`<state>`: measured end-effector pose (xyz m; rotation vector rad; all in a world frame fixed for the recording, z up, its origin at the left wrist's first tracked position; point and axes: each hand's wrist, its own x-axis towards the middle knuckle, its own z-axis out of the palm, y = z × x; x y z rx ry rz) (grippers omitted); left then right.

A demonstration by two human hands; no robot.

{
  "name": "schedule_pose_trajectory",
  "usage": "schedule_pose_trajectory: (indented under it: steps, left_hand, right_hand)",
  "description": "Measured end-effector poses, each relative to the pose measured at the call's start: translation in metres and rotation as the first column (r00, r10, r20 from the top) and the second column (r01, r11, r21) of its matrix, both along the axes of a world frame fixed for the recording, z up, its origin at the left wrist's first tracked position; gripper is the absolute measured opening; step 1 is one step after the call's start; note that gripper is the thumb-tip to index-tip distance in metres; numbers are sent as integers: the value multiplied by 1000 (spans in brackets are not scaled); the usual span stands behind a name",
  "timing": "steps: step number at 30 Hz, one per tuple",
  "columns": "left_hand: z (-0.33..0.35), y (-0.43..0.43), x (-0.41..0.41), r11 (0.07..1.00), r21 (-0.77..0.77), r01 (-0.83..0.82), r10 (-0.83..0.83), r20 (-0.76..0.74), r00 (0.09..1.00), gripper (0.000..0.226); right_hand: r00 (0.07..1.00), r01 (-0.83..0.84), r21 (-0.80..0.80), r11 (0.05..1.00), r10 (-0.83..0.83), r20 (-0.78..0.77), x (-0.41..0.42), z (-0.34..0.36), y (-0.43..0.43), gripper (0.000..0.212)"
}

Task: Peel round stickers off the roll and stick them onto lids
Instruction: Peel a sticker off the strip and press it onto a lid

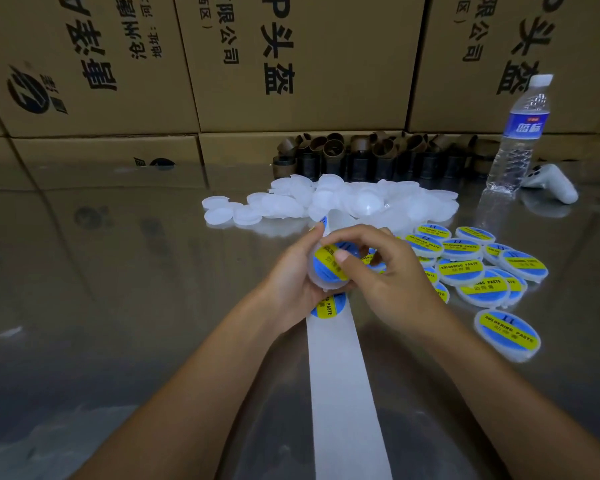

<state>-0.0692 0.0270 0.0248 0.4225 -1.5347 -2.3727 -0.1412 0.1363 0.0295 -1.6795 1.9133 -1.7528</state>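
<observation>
One lid sits clasped between left grip and right grip.

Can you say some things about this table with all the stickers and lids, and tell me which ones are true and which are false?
1. The water bottle stands upright. True.
2. The stickers on the finished lids are red and green. False: they are blue and yellow.
3. The left hand and the right hand both hold the same lid. True.
4. The pile of plain lids lies nearer the person than the hands. False: it lies farther away, beyond the hands.
5. A white paper strip runs from the hands toward the person. True.
</observation>
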Motion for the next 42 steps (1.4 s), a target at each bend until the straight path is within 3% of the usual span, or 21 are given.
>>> schedule_pose_trajectory:
  steps: [9, 21, 27, 42]
  left_hand:
    - [3, 4, 1, 1000, 19, 0, 0, 29, 1000, 57]
    - [-2, 0, -2, 998, 55, 32, -32, 2, 999, 80]
    - [-1, 1, -2, 996, 58, 63, -63, 6, 998, 78]
    - [1, 3, -2, 993, 92, 69, -71, 26, 997, 81]
  right_hand:
    - [983, 30, 72, 997, -16, -185, -5, -4, 1, 37]
    - [966, 50, 84, 995, -27, -256, -7, -7, 0, 31]
    - [962, 53, 79, 995, -30, -272, -9, -9, 0, 37]
    - [918, 163, 13, 987, -147, -367, -8, -11, -2, 26]
